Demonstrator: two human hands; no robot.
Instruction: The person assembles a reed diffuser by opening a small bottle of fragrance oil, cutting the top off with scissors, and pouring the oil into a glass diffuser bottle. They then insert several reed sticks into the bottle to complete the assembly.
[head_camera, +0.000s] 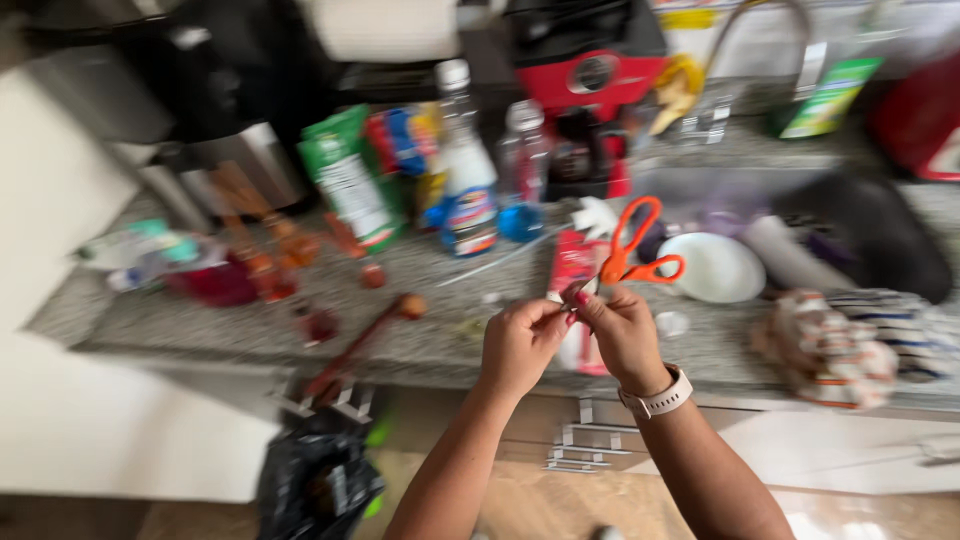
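Head camera view: both hands meet over a speckled counter's edge (200, 330), the right hand (625, 335) closed around orange-handled scissors (635, 250), their long axis rising up and right, blade tips beside the left hand (520, 345), pinched shut on something too blurred to identify; bottles (468, 190) stand well beyond.

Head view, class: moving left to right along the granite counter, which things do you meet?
Clear plastic bottle lying on its side → green pouch → upright clear bottle with white cap → orange-handled scissors → white round dish → crumpled patterned cloth.
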